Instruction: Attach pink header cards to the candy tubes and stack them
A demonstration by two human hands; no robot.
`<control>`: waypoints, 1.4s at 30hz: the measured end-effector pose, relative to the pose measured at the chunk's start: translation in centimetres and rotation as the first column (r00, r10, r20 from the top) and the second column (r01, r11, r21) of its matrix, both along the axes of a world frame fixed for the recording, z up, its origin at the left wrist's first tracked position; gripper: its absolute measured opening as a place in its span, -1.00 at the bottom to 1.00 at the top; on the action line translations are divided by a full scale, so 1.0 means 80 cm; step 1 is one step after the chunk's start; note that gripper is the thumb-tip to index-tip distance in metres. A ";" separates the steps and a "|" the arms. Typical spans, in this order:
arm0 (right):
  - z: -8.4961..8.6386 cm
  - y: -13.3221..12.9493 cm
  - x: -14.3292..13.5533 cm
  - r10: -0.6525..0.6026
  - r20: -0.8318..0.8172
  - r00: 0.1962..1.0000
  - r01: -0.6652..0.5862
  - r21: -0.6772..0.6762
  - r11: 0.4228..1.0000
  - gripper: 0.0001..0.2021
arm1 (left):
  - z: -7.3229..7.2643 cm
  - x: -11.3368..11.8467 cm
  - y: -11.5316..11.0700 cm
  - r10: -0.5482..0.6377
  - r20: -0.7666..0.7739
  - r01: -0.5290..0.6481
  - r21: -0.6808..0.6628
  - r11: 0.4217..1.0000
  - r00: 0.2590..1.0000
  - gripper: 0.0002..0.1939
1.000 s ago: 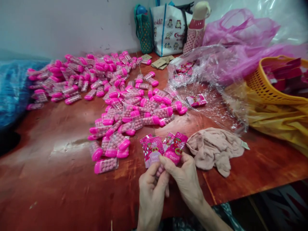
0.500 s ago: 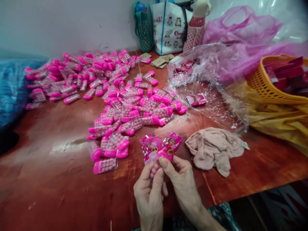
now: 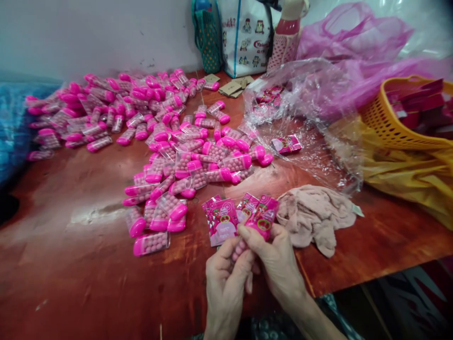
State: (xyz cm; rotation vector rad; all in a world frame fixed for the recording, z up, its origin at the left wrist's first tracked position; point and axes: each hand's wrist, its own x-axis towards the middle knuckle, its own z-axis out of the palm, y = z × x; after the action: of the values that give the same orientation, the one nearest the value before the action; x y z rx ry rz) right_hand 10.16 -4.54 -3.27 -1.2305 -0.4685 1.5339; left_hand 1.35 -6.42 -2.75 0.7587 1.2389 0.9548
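A small clear candy container (image 3: pixel 239 250) with pale pink balls and a bright pink cap is held between my two hands. My left hand (image 3: pixel 226 278) pinches its clear lower part, fingers closed. My right hand (image 3: pixel 279 257) grips the capped end, thumb on top, together with a printed pink wrapper (image 3: pixel 267 211) that stands up around or against the cap; I cannot tell which. Beside them, flat printed wrappers (image 3: pixel 222 219) lie on the table. Many similar capped candy containers (image 3: pixel 212 156) are heaped just beyond my hands.
A crumpled beige cloth (image 3: pixel 314 217) lies right of my hands. Behind it spreads a clear plastic bag (image 3: pixel 318 156) with printed packets. A yellow basket (image 3: pixel 377 118) stands far right, a blue bag (image 3: pixel 12 132) far left. A white carrier bag (image 3: pixel 244 40) and bottles stand at the back.
Both hands have shifted slightly right with the candy container and the wrapper at its cap. More of the flat wrappers on the table now shows.
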 end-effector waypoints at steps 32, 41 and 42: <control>-0.012 0.007 -0.006 0.048 -0.060 0.997 -0.042 0.099 0.994 -0.76 | -0.015 -0.004 0.007 0.187 0.096 -0.190 0.017 0.982 0.978 -0.89; -0.012 -0.003 -0.026 0.078 0.058 0.995 -0.081 0.041 0.996 -0.70 | -0.012 0.004 0.002 0.372 0.130 -0.369 -0.044 0.928 0.919 -0.88; -0.010 -0.001 -0.021 0.107 0.045 0.993 -0.109 0.050 0.993 -0.71 | -0.011 0.004 0.004 0.341 0.131 -0.339 -0.038 0.940 0.931 -0.85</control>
State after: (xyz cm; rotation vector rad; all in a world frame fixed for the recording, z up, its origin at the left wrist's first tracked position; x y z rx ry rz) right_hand 8.45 -4.66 -4.05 -1.2156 -0.6077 1.5795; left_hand 1.65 -6.08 -3.66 0.4635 1.2783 1.2570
